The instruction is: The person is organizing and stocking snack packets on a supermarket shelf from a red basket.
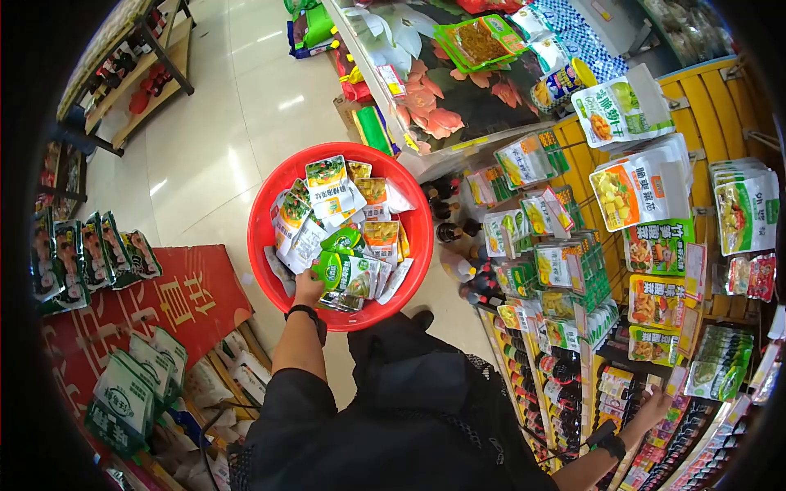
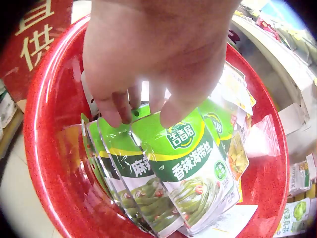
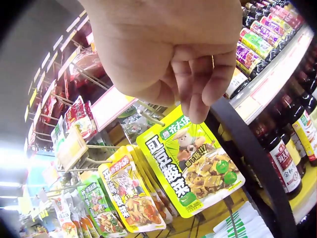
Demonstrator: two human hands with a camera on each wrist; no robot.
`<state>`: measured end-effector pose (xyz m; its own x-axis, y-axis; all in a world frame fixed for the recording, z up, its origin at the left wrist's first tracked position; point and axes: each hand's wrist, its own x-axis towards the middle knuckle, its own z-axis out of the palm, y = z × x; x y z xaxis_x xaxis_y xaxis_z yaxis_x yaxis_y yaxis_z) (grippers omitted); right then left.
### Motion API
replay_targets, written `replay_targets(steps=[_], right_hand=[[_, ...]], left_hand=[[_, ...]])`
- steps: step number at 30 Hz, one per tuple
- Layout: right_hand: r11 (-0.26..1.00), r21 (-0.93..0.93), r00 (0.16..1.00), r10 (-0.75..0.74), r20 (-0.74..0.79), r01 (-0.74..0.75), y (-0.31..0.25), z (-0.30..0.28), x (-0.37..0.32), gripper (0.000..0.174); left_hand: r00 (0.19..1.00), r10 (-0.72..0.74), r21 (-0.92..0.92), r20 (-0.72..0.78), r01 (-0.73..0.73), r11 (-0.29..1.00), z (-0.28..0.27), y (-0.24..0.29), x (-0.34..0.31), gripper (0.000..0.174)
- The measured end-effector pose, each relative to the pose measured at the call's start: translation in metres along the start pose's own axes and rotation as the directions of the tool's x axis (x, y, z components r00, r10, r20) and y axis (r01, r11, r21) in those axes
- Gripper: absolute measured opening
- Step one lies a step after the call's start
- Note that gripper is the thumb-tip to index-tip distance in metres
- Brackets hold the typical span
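In the head view, my left hand (image 1: 308,288) reaches into a red plastic basket (image 1: 260,245) half full of food pouches. Its thumb and fingers pinch the top edge of a green-and-white pickled seaweed pouch (image 2: 188,173), shown large in the left wrist view. Similar green pouches (image 2: 124,153) lean right beside it. Far to the right, my right hand (image 1: 652,407) is at a shelf rack with its fingers loosely bent. In the right wrist view its fingertips overlap the top of a yellow-green pickled-bean pouch (image 3: 193,166) hanging on a hook.
More pouches (image 3: 129,193) hang on hooks beside it, with rows of sauce bottles (image 3: 282,158) on shelves to the right. A flower-patterned display case (image 1: 442,90) stands ahead. Red boxes (image 1: 176,303) with packs line the left, and tiled floor (image 1: 221,106) runs between.
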<state>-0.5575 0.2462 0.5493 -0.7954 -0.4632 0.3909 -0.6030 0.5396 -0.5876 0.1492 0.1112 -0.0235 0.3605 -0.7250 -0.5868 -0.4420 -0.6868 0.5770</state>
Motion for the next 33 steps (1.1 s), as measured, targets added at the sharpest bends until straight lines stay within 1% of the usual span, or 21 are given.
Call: replay_targets(steps=[1,4,7,8,10,13,16,17,19,21,22,23,24,25,26,27,28,29,30,32,33], right_hand=[[1.0,-0.005,1.0,0.001,-0.006,-0.001,-0.005,0.002,-0.004,0.019],[1.0,0.007,1.0,0.017,0.009,-0.017,-0.001,0.002,-0.005,0.02],[0.994,0.103,0.999,0.023,0.031,-0.027,-0.008,0.01,-0.014,0.025],[0.989,0.146,0.999,0.024,0.035,-0.029,-0.013,0.014,-0.019,0.028],[0.995,0.091,0.999,0.032,0.036,-0.035,-0.014,0.017,-0.025,0.031],[0.997,0.059,0.997,0.041,0.067,-0.045,0.006,0.015,-0.02,0.031],[0.993,0.091,0.995,0.068,0.069,-0.074,0.009,0.015,-0.026,0.03],[0.99,0.109,0.995,0.082,0.06,-0.088,0.006,0.017,-0.029,0.03],[0.987,0.144,0.994,0.063,0.094,-0.076,0.016,0.021,-0.028,0.03],[0.987,0.151,0.995,0.049,0.092,-0.063,0.028,0.015,-0.032,0.03],[0.988,0.142,0.996,0.041,0.076,-0.051,0.03,0.015,-0.034,0.031],[0.975,0.222,0.999,-0.02,0.045,0.01,0.052,0.018,-0.03,0.033],[0.936,0.345,0.997,-0.079,0.014,0.07,0.029,0.02,-0.042,0.036],[0.937,0.342,0.997,-0.082,0.005,0.075,0.007,0.018,-0.045,0.041],[0.896,0.443,1.0,-0.016,-0.017,0.022,0.002,0.017,-0.045,0.047],[0.861,0.509,0.997,0.046,-0.058,-0.01,-0.013,0.013,-0.044,0.049],[0.815,0.578,0.993,0.099,-0.069,-0.041,-0.026,0.012,-0.043,0.051],[0.794,0.607,0.991,0.104,-0.085,-0.031,-0.036,0.008,-0.046,0.048],[0.769,0.638,0.991,0.103,-0.089,-0.022,-0.045,0.007,-0.047,0.044],[0.729,0.684,0.995,0.05,-0.086,0.023,-0.045,0.005,-0.047,0.044],[0.724,0.69,0.996,0.034,-0.078,0.029,-0.043,0.003,-0.046,0.044]], left_hand=[[1.0,0.01,-0.006,0.02,-0.01,1.0,0.004,-0.009,0.005,0.027],[0.984,0.161,0.068,-0.074,-0.156,0.985,-0.009,0.014,-0.021,0.023],[0.974,0.193,0.068,-0.121,-0.186,0.98,-0.013,0.029,-0.035,0.019],[0.955,0.251,0.058,-0.156,-0.245,0.968,-0.013,0.03,-0.035,0.017],[0.905,0.361,0.042,-0.224,-0.361,0.932,-0.011,0.033,-0.034,0.013],[0.949,0.284,-0.266,-0.139,-0.312,0.912,-0.021,0.064,-0.039,0.009],[0.955,0.293,-0.411,-0.039,-0.282,0.867,-0.029,0.086,-0.034,0.01],[0.957,0.289,-0.441,0.012,-0.254,0.861,-0.032,0.092,-0.032,0.008],[0.931,0.364,-0.409,0.015,-0.326,0.852,-0.043,0.102,-0.032,0.006],[0.899,0.43,-0.348,0.084,-0.377,0.858,-0.047,0.114,-0.018,0.007],[0.925,0.355,-0.533,0.138,-0.233,0.814,-0.054,0.132,-0.032,0.01],[0.863,0.501,-0.553,0.065,-0.387,0.738,-0.053,0.14,-0.034,0.014],[0.895,0.44,-0.567,0.067,-0.329,0.755,-0.049,0.152,-0.036,0.017],[0.858,0.47,-0.521,0.208,-0.309,0.795,-0.064,0.177,-0.05,0.019],[0.843,0.487,-0.483,0.228,-0.336,0.808,-0.071,0.199,-0.065,0.016],[0.832,0.503,-0.5,0.235,-0.34,0.796,-0.058,0.192,-0.043,0.008],[0.793,0.564,-0.496,0.228,-0.404,0.768,-0.051,0.195,-0.038,0.004],[0.756,0.607,-0.498,0.245,-0.439,0.748,-0.058,0.221,-0.066,0.006],[0.711,0.65,-0.488,0.269,-0.482,0.728,-0.059,0.235,-0.074,0.008],[0.622,0.755,-0.49,0.209,-0.601,0.631,-0.039,0.24,-0.061,0.007],[0.623,0.749,-0.512,0.226,-0.578,0.635,-0.037,0.252,-0.072,0.007]])
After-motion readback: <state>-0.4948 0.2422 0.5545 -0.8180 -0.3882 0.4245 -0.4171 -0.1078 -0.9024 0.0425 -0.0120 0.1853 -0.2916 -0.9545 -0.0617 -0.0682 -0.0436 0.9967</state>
